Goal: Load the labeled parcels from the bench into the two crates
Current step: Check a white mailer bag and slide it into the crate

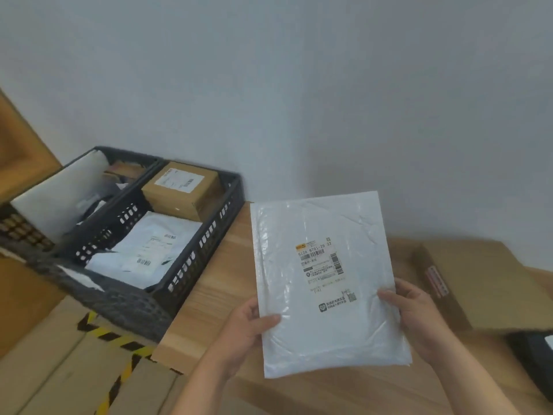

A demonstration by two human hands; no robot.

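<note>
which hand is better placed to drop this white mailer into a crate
Left, probably: the left hand grips the white mailer on the edge nearer the crates, which sit to its left; the right hand holds the far edge.

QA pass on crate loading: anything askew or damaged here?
One thing: the large white parcel in the left crate leans tilted, poking above its rim. The held mailer is only wrinkled; no spills.
</note>
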